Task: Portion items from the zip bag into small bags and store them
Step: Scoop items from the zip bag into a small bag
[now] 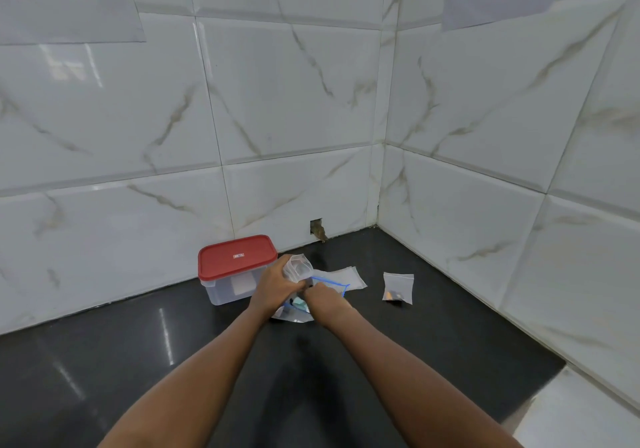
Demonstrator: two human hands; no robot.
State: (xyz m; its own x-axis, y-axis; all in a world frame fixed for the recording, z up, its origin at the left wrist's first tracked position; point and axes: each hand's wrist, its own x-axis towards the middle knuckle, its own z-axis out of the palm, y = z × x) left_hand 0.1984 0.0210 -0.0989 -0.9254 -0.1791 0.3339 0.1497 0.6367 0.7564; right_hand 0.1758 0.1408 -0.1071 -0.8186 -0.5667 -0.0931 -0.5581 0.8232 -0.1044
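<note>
Home kitchen: marble-look wall tiles (294,101), dark countertop (104,361).

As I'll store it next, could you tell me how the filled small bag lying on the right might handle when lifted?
The small bag looks like thin clear film, so probably floppy. Its few contents sit at the bottom, so it likely feels light and hangs bottom-heavy.

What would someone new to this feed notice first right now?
Probably the red lid on the clear box against the tiled wall, the only strong colour on the dark counter. Just right of it, the left hand holds up a small clear bag while the right hand works at the blue-edged zip bag. Farther right a small filled bag lies alone.
</note>
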